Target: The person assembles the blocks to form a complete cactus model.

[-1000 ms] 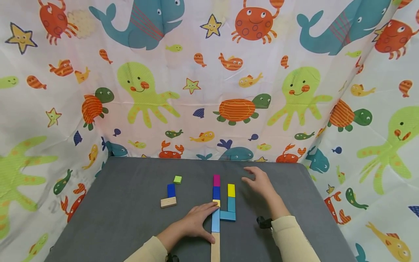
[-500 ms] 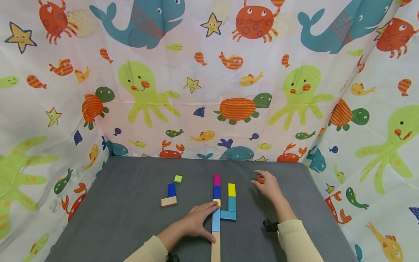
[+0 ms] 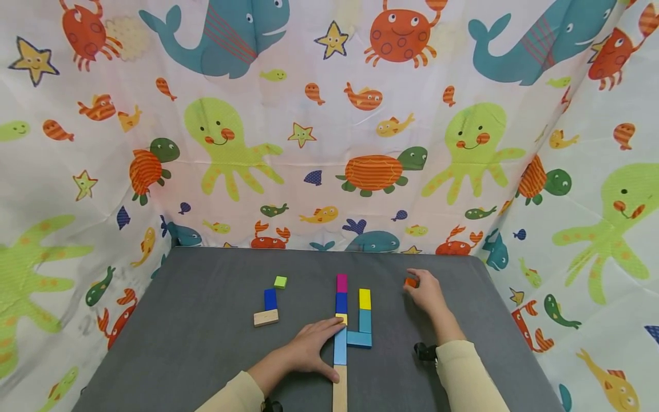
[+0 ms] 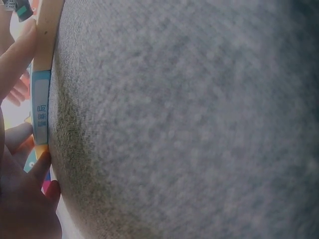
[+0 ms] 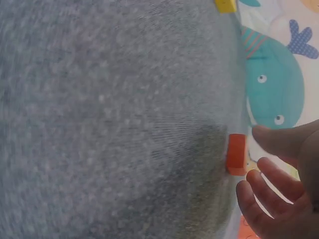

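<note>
My left hand (image 3: 312, 347) lies along the left side of a row of blocks, thumb at the long natural wood block (image 3: 340, 389) and fingertips on a small yellow block (image 3: 344, 321). A light blue block (image 3: 340, 347) lies between thumb and fingers; dark blue (image 3: 341, 302) and magenta (image 3: 342, 282) blocks top the row. My right hand (image 3: 427, 290) is at an orange block (image 5: 237, 154) on the table. In the right wrist view, thumb and fingers stand apart around it, with gaps showing.
Right of the row, a yellow block (image 3: 365, 298), a teal block (image 3: 365, 320) and a blue crosswise block (image 3: 359, 339) form an L. To the left lie a green cube (image 3: 280, 282), a blue block (image 3: 270, 298) and a wood block (image 3: 265, 318). A printed curtain (image 3: 319, 189) borders the grey table (image 3: 206, 332).
My right hand has moved rightward, bringing the orange block, hidden at first, into sight between thumb and fingers. My left hand has stayed in place on the row.
</note>
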Demonstrator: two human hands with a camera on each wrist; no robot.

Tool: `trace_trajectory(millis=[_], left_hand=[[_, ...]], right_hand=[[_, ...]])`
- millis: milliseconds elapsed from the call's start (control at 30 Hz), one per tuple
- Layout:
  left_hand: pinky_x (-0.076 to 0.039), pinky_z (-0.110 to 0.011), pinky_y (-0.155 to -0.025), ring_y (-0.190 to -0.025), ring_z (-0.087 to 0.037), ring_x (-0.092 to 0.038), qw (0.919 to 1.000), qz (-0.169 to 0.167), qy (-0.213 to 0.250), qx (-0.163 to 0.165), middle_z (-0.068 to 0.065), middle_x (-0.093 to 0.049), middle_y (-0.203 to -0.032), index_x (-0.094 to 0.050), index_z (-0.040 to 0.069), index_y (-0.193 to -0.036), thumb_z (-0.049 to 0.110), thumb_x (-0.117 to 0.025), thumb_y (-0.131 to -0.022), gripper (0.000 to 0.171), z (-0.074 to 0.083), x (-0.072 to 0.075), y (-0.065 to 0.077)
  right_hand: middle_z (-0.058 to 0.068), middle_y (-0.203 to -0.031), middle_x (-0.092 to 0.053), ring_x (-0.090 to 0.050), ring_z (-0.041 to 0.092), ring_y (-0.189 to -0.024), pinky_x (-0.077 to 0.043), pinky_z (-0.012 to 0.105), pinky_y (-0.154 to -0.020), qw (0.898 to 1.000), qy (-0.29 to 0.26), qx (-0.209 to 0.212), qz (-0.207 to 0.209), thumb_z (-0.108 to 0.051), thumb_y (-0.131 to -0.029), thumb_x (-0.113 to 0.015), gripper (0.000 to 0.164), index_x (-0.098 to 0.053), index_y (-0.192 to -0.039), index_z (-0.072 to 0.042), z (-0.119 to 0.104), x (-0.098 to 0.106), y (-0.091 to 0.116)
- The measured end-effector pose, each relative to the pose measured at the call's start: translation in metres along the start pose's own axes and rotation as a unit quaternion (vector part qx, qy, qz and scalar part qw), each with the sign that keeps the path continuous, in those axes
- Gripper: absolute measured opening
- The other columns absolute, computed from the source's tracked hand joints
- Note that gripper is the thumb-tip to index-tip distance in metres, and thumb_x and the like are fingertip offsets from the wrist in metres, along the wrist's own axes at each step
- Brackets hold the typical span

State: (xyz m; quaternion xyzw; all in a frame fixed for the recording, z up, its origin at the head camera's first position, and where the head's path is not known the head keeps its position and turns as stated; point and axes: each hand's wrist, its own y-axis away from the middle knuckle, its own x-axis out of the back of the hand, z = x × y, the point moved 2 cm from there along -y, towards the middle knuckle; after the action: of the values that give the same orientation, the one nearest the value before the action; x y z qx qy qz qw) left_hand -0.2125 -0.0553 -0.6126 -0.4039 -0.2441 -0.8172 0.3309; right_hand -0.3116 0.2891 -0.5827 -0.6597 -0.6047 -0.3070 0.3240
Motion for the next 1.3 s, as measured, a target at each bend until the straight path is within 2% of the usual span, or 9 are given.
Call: trace_trajectory(millis=[200,467,633,967,1300], left_hand=[[-0.024,-0.055,-0.119,-0.152,-0.022,-0.027,1.0,0.0,-0.001,-0.001,0.009,-0.025,-0.166,-0.03,0.032,-0.159,0.072,-0.081,-0.066,0.113,0.0,-0.001,-0.001],[-0.024,-0.055,-0.119,-0.152,-0.021,-0.027,1.0,-0.004,-0.004,0.0,0.009,-0.025,-0.167,-0.029,0.032,-0.16,0.072,-0.081,-0.067,0.114,-0.001,-0.002,0.0],[-0.024,-0.056,-0.119,-0.152,-0.022,-0.027,1.0,-0.005,-0.003,0.004,0.01,-0.025,-0.167,-0.03,0.032,-0.16,0.073,-0.08,-0.066,0.114,-0.002,-0.002,0.0],[-0.023,-0.057,-0.119,-0.152,-0.023,-0.027,1.0,-0.001,0.005,-0.003,0.008,-0.025,-0.167,-0.029,0.032,-0.16,0.072,-0.08,-0.068,0.112,0.0,-0.001,0.001],[-0.023,-0.058,-0.119,-0.152,-0.023,-0.027,1.0,-0.004,0.009,-0.001,0.009,-0.024,-0.167,-0.029,0.032,-0.16,0.071,-0.08,-0.068,0.112,0.0,-0.001,0.002]], right_hand=[[0.029,-0.138,-0.055,-0.052,0.045,-0.126,-0.041,0.06,-0.106,1.0,0.014,-0.02,0.001,-0.005,-0.091,-0.072,0.049,-0.059,-0.137,0.002,0.008,-0.005,-0.003],[0.029,-0.135,-0.058,-0.053,0.046,-0.124,-0.042,0.059,-0.105,0.999,0.023,-0.032,-0.007,-0.008,-0.093,-0.07,0.045,-0.06,-0.135,0.005,0.018,-0.01,-0.005],[0.029,-0.134,-0.059,-0.054,0.045,-0.121,-0.044,0.058,-0.103,0.999,0.037,-0.025,-0.019,-0.008,-0.096,-0.067,0.042,-0.06,-0.135,0.005,0.019,-0.011,-0.006],[0.026,-0.128,-0.062,-0.057,0.043,-0.115,-0.046,0.056,-0.1,1.0,0.021,-0.009,0.0,-0.014,-0.096,-0.07,0.039,-0.064,-0.13,0.002,0.005,-0.009,-0.005],[0.024,-0.127,-0.063,-0.06,0.039,-0.112,-0.048,0.054,-0.098,1.0,-0.01,0.005,0.003,-0.013,-0.093,-0.073,0.039,-0.066,-0.129,0.0,-0.02,-0.011,-0.005]])
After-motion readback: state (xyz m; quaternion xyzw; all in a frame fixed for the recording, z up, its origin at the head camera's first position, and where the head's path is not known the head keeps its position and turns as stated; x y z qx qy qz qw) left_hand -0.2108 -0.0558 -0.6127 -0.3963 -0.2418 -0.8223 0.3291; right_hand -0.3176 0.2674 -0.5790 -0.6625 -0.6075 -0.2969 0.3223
